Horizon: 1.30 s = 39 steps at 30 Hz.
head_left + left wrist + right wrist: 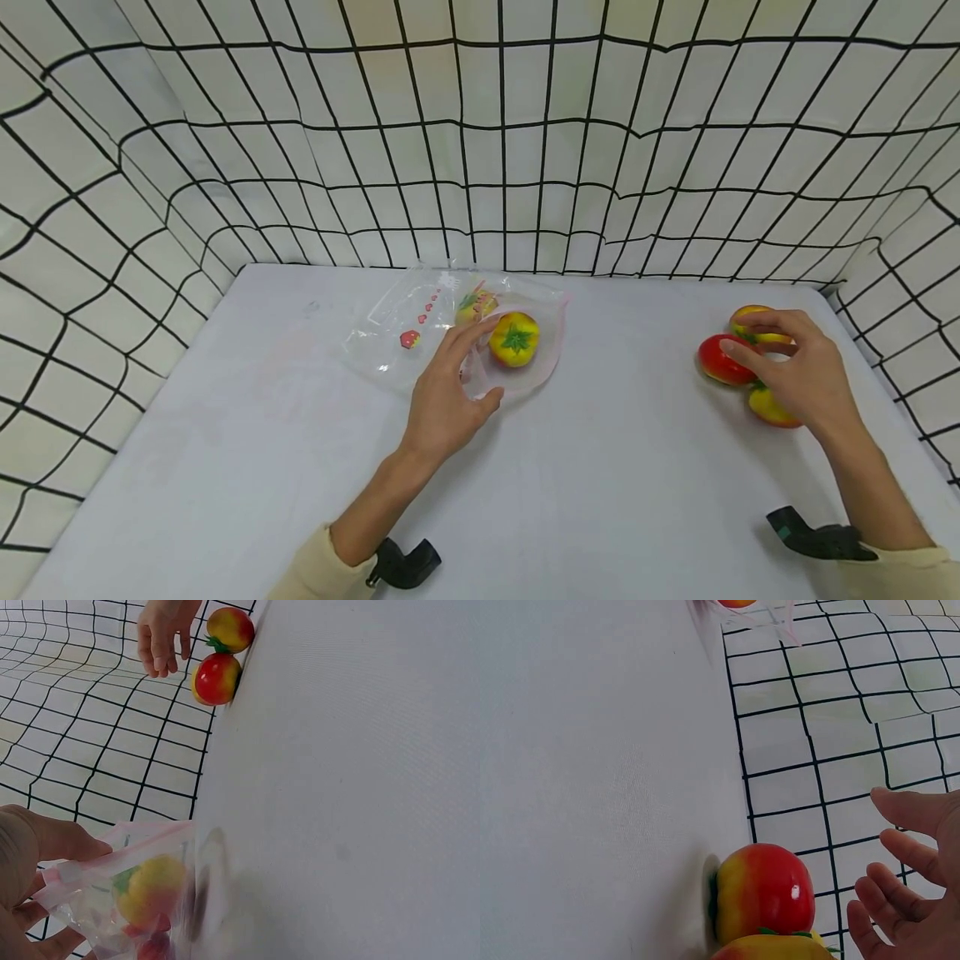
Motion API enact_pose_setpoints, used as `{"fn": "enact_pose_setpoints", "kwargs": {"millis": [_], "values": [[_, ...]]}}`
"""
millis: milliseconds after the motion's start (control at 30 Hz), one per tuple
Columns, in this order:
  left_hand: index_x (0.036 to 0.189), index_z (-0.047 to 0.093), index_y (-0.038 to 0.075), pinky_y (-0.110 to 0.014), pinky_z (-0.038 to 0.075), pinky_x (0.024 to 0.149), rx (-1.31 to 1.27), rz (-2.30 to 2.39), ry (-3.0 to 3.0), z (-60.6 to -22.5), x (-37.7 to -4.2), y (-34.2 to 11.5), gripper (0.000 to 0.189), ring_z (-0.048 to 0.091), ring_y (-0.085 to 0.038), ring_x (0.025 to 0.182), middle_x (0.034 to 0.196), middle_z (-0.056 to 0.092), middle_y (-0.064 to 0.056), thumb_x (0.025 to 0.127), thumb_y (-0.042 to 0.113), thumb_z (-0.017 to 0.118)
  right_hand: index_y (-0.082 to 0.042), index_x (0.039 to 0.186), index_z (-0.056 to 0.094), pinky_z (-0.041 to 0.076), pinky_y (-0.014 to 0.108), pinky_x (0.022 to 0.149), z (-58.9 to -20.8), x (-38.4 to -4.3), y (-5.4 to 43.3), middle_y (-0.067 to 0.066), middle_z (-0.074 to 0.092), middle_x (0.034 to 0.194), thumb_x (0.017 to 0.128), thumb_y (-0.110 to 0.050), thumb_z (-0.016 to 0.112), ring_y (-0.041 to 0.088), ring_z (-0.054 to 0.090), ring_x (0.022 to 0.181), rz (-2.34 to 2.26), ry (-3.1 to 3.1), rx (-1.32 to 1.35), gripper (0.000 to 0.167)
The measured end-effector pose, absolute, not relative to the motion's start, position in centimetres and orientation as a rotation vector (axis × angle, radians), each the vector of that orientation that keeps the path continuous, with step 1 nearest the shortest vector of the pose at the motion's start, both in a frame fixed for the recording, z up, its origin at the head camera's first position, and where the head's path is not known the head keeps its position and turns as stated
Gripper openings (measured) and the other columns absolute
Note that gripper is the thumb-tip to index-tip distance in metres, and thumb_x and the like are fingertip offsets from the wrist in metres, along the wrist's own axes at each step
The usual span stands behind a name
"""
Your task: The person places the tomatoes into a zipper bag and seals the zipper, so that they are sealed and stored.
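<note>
A clear zip bag (390, 358) with a pink edge and printed strawberries lies at the back of the table. One yellow toy fruit (514, 339) with a green leafy top sits at its pink-edged end, and another (474, 307) shows through the film. My left hand (450, 400) touches the bag, thumb and forefinger spread apart; its other fingers are partly hidden. To the right, my right hand (806, 367) hovers over a red toy fruit (726, 360) and two yellow-red ones (772, 407). In the right wrist view its fingers (907, 859) are loosely bent, holding nothing.
Black wire mesh (502, 150) fences the back and both sides of the white table (600, 483). A black curved mount (408, 564) sits at the left wrist, and a similar one (817, 533) at the right.
</note>
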<state>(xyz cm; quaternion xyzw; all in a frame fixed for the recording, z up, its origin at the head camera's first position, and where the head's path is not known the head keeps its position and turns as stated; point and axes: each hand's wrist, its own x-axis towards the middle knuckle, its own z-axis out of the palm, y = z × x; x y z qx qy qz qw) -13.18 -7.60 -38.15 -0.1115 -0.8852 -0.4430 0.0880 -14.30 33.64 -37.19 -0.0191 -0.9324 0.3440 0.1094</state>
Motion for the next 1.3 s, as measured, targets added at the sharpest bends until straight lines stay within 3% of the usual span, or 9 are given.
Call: {"fn": "enact_pose_setpoints", "kwargs": {"millis": [167,267,433,700,800,900,967,1033,1300], "values": [[0.15,0.054,0.026,-0.045,0.058,0.104,-0.346,-1.33,-2.623,-38.2,-13.2,-7.6,0.081,0.057,-0.023,0.139,0.155,0.051,0.004,0.08,0.001,0.085,-0.004,0.135,0.061,0.034,-0.003,0.076,-37.1,-14.3,34.3,0.019,0.052,0.139,0.099,-0.035,0.071,0.043,0.057,0.118,0.97,-2.79,-0.069,0.048],[0.15,0.054,0.026,-0.045,0.058,0.104,-0.351,-1.336,-2.621,-38.2,-13.2,-7.5,0.081,0.057,-0.023,0.139,0.155,0.051,0.004,0.08,0.001,0.085,-0.003,0.135,0.06,0.033,0.0,0.076,-37.2,-14.3,34.8,0.023,0.052,0.14,0.099,-0.035,0.071,0.043,0.054,0.12,0.953,-2.812,-0.081,0.049],[0.15,0.054,0.027,-0.046,0.059,0.103,-0.339,-1.33,-2.625,-38.2,-13.2,-7.5,0.081,0.056,-0.023,0.14,0.154,0.052,0.004,0.08,0.001,0.085,-0.001,0.133,0.06,0.035,-0.007,0.074,-37.6,-14.3,35.3,0.024,0.051,0.139,0.099,-0.031,0.072,0.038,0.05,0.118,0.979,-2.828,-0.064,0.047],[0.15,0.054,0.027,-0.047,0.058,0.104,-0.335,-1.326,-2.625,-38.2,-13.2,-7.6,0.081,0.057,-0.024,0.14,0.155,0.051,0.003,0.08,0.001,0.085,0.0,0.139,0.056,0.042,-0.001,0.069,-37.9,-14.6,35.9,0.031,0.046,0.144,0.098,-0.033,0.073,0.051,0.057,0.116,1.014,-2.954,-0.03,0.056],[0.15,0.054,0.027,-0.047,0.058,0.104,-0.331,-1.331,-2.629,-38.2,-13.2,-7.6,0.08,0.056,-0.024,0.14,0.155,0.051,0.003,0.08,0.001,0.085,-0.001,0.141,0.055,0.05,0.01,0.07,-38.1,-14.8,36.0,0.032,0.046,0.143,0.096,-0.036,0.075,0.052,0.057,0.116,0.961,-3.007,-0.017,0.06],[0.15,0.054,0.027,-0.047,0.058,0.104,-0.329,-1.333,-2.632,-38.2,-13.1,-7.7,0.081,0.056,-0.024,0.141,0.155,0.051,0.004,0.081,0.001,0.085,-0.002,0.143,0.055,0.061,0.032,0.073,-38.3,-14.9,36.0,0.033,0.047,0.142,0.094,-0.039,0.076,0.054,0.056,0.114,0.897,-3.036,-0.003,0.065],[0.15,0.054,0.027,-0.047,0.058,0.104,-0.33,-1.333,-2.631,-38.3,-13.2,-7.7,0.081,0.056,-0.024,0.14,0.154,0.051,0.004,0.08,0.001,0.085,0.0,0.144,0.053,0.063,0.05,0.076,-38.5,-15.0,35.9,0.034,0.047,0.141,0.092,-0.038,0.079,0.055,0.056,0.112,0.848,-3.043,0.006,0.069],[0.15,0.054,0.027,-0.047,0.058,0.104,-0.332,-1.333,-2.629,-38.3,-13.2,-7.7,0.081,0.056,-0.023,0.14,0.154,0.052,0.004,0.08,0.0,0.085,0.002,0.145,0.052,0.062,0.06,0.081,-38.7,-15.0,35.8,0.035,0.047,0.14,0.091,-0.035,0.081,0.055,0.055,0.111,0.808,-3.036,0.021,0.072],[0.15,0.054,0.027,-0.046,0.058,0.104,-0.332,-1.331,-2.631,-38.3,-13.2,-7.8,0.081,0.057,-0.023,0.139,0.152,0.053,0.004,0.08,0.0,0.084,0.006,0.143,0.05,0.058,0.067,0.085,-39.2,-15.3,35.4,0.038,0.049,0.134,0.084,-0.019,0.088,0.053,0.051,0.108,0.74,-2.991,0.052,0.075]]}}
